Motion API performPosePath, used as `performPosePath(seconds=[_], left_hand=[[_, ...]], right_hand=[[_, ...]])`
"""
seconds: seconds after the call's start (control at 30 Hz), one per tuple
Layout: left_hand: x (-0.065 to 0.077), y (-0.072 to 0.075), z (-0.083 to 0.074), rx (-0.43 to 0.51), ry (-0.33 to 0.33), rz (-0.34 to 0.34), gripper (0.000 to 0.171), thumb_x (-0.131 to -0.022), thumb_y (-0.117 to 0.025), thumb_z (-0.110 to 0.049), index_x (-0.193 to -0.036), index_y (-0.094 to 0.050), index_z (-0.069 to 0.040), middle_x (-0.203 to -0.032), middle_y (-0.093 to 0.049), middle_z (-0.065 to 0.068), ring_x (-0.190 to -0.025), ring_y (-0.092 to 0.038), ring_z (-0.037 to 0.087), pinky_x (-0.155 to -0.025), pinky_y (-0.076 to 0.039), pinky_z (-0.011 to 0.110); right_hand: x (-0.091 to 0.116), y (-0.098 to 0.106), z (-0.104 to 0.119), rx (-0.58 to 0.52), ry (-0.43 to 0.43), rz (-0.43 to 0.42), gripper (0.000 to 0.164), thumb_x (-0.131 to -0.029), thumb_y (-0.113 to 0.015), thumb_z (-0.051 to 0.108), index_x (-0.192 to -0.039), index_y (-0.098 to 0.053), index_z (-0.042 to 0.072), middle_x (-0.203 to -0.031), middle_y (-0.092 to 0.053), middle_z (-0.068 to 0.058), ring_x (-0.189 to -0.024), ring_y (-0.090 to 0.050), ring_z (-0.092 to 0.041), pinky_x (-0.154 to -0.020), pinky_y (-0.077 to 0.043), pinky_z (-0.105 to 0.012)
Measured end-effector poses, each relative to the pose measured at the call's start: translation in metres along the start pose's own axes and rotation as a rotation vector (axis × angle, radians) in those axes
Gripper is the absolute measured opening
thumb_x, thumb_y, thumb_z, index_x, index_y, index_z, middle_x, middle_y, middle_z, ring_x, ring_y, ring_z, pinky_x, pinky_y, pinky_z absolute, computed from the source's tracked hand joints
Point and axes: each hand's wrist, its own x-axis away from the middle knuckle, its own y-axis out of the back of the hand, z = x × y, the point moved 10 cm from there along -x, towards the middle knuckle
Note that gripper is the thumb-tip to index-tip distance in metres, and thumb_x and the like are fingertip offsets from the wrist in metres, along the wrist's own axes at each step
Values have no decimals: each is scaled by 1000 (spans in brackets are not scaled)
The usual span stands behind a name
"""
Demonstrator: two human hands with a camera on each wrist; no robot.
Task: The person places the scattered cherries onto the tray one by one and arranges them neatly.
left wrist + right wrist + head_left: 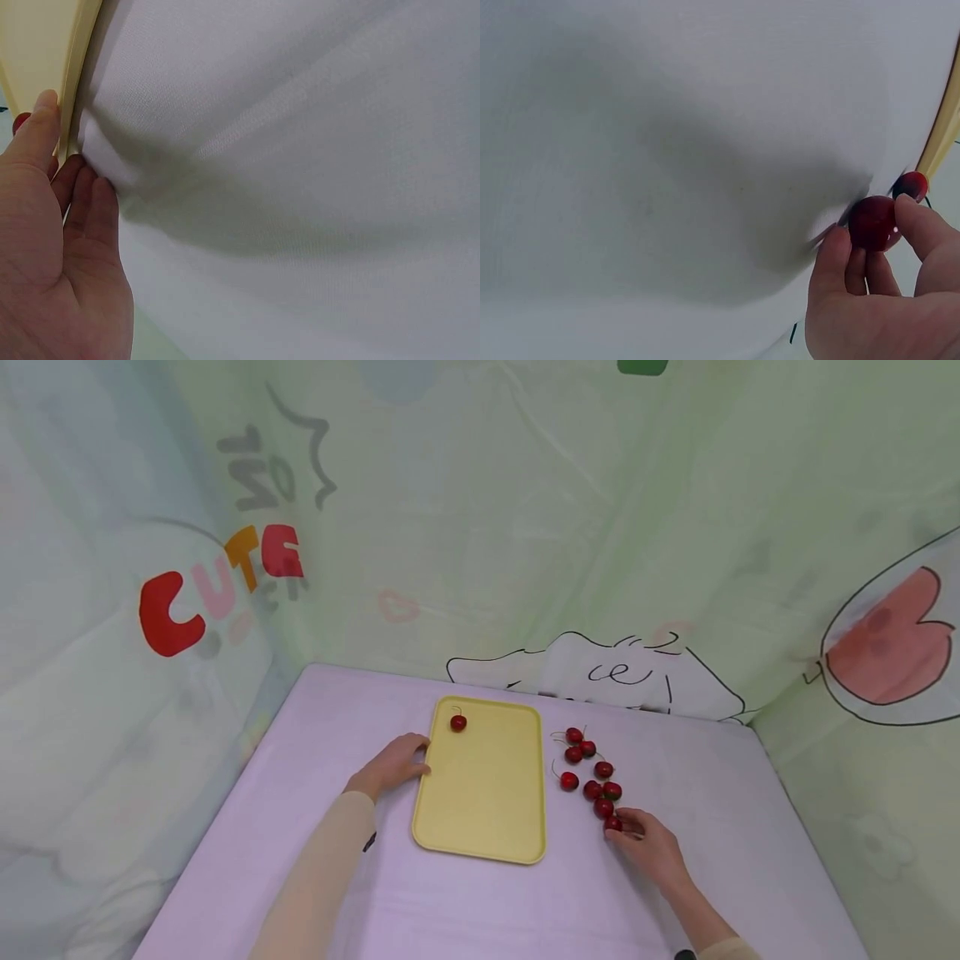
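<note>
A yellow rectangular tray point(483, 777) lies on the table, with one cherry point(458, 723) near its far left corner. My left hand point(393, 764) holds the tray's left edge; in the left wrist view the thumb point(41, 124) lies over the rim and the other fingers are on its outer side. To the right of the tray, my right hand point(651, 847) pinches a dark red cherry point(872, 223) between thumb and fingers. That cherry is at the near end of a loose group of cherries point(592, 790), several with thin stems.
A pale lilac cloth covers the table point(480, 910). Behind it hangs a printed curtain point(480, 527) with drawings and coloured letters, which also closes off the left and right sides.
</note>
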Motion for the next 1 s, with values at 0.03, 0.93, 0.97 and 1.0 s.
performPosePath(seconds=[0.03,0.93,0.97,1.0], left_hand=[[0,0,0,1,-3,-1,53,-92,-69,-18,-137,-50,2,-139,-51,16,-134,-43,31,-115,-32,41],[-1,-1,4,-20,18,3,54,-92,-69,-20,-138,-49,0,-140,-51,14,-135,-42,29,-116,-31,39],[-1,-1,4,-19,20,2,54,-92,-70,-20,-138,-49,0,-141,-51,14,-135,-42,29,-116,-31,39],[-1,-1,4,-19,21,3,54,-92,-69,-20,-138,-49,0,-141,-51,14,-135,-42,29,-116,-31,39]], right_hand=[[1,0,1,0,0,-2,53,-90,-73,19,-132,-52,-5,-122,-59,-26,-110,-58,-38,-91,-54,-49],[-17,35,30,-141,11,-114,59,-94,-65,40,-138,-50,4,-133,-54,-22,-123,-50,-36,-99,-49,-49],[-19,35,32,-147,4,-109,59,-94,-64,41,-138,-50,4,-134,-54,-21,-123,-50,-35,-99,-49,-48],[-21,34,35,-151,1,-103,60,-94,-64,42,-139,-49,5,-135,-53,-21,-124,-49,-35,-100,-49,-47]])
